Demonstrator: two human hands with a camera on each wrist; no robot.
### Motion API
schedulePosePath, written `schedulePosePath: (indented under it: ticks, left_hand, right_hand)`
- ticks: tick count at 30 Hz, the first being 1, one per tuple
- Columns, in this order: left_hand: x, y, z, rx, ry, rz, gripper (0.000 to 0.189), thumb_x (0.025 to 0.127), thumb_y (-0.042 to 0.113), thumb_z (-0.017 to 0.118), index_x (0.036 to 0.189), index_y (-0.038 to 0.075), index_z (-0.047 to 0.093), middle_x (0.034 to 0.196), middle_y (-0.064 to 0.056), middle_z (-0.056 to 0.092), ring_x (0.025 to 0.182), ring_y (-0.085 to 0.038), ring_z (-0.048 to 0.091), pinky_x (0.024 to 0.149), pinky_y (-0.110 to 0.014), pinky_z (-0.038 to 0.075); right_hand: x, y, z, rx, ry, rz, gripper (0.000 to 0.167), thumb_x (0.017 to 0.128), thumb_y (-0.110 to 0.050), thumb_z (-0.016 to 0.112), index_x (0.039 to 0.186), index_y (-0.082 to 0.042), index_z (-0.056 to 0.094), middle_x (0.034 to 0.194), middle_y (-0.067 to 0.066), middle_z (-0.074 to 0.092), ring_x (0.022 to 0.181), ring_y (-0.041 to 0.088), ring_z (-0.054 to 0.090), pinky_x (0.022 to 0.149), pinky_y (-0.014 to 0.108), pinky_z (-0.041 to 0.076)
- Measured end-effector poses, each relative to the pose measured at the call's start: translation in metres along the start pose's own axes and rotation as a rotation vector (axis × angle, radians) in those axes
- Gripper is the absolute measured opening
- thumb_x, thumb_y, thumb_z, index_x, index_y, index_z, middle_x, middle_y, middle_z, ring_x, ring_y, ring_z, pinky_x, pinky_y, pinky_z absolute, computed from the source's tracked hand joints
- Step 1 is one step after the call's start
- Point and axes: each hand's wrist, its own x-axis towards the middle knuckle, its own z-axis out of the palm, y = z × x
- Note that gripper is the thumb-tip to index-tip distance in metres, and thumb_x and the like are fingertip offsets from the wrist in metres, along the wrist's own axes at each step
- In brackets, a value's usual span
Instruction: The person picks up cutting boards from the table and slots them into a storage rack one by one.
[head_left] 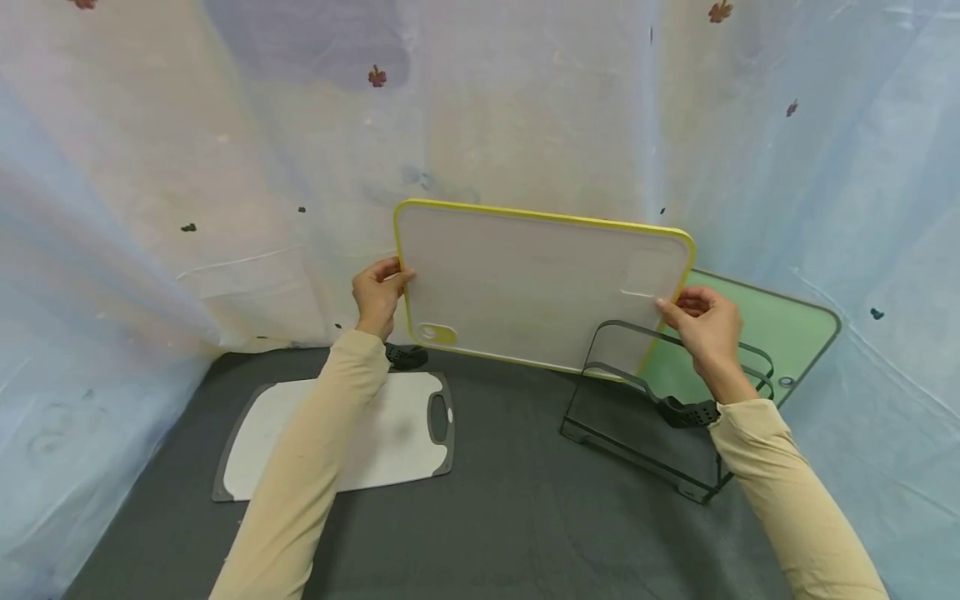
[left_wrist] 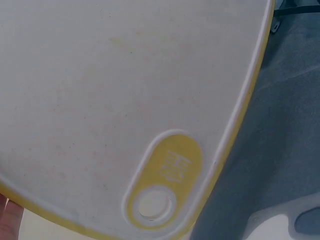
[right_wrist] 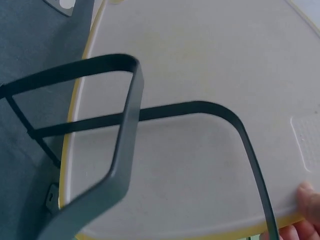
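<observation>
A white cutting board with a yellow rim is held up on its long side, raised over the table's back part. My left hand pinches its left edge, thumb on the near face. Its right edge is gripped by my right hand. In the left wrist view, the board's yellow hanging-hole patch shows at a lower corner. The black wire rack stands at the right, its hoops crossing in front of the board's lower right part. Behind the rack, a green cutting board leans upright, partly hidden.
A white cutting board with grey corners lies flat on the dark tablecloth at the left, partly under my left arm. Pale plastic sheeting hangs behind the table and along both sides.
</observation>
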Motion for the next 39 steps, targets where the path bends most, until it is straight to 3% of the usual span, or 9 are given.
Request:
schedulePosePath:
  ticks: [10,29,39]
  left_hand:
    - [-0.005,-0.005,0.011,-0.004,-0.021,-0.02,0.031,0.08,-0.001,0.078,0.11,-0.005,0.07,0.097,-0.008,0.068,0.08,-0.014,0.063,0.076,-0.027,0.053]
    - [-0.018,-0.013,0.045,-0.012,-0.089,-0.006,0.032,0.079,-0.002,0.079,0.109,-0.005,0.07,0.102,-0.015,0.068,0.077,-0.011,0.064,0.073,-0.027,0.053]
    - [-0.025,-0.021,0.062,0.015,-0.083,-0.003,0.032,0.079,0.0,0.08,0.109,-0.004,0.071,0.105,-0.016,0.069,0.079,-0.012,0.064,0.072,-0.025,0.053]
  right_hand:
    - [-0.004,0.005,-0.018,-0.131,0.002,-0.01,0.044,0.087,-0.027,0.075,0.113,0.007,0.062,0.084,-0.013,0.059,0.077,-0.002,0.056,0.064,0.013,0.047]
    - [-0.008,0.019,-0.059,-0.076,0.023,0.014,0.032,0.084,-0.018,0.078,0.104,0.001,0.063,0.077,-0.021,0.06,0.074,-0.003,0.058,0.06,0.011,0.047]
    - [-0.012,0.025,-0.075,-0.036,0.038,-0.006,0.023,0.083,-0.011,0.079,0.099,-0.003,0.065,0.076,-0.02,0.062,0.073,-0.003,0.059,0.059,0.011,0.048]
